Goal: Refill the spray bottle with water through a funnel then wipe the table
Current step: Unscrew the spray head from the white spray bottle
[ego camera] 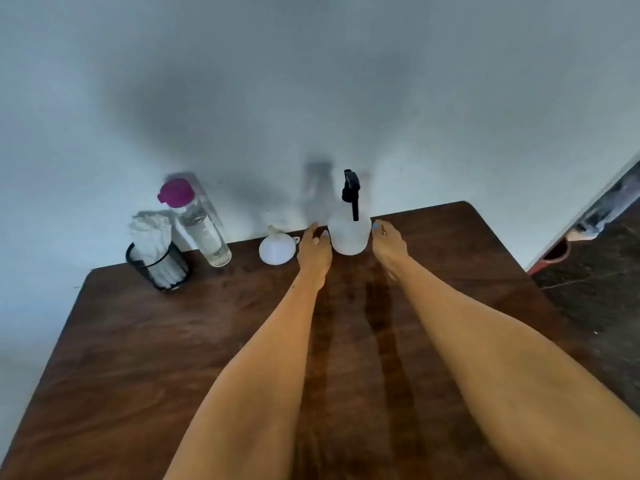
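Head view. Spray bottle (349, 233): centre frame, upright, black trigger head on. Likely light, stiff, smooth plastic; grasp body. Left hand (314, 250), right hand (387, 242): flanking it, fingers relaxed, contact unclear. Funnel (277, 249): just left.

Cloth (150, 233) half hidden in mesh cup (159, 268); both hands' grip on bottle unclear
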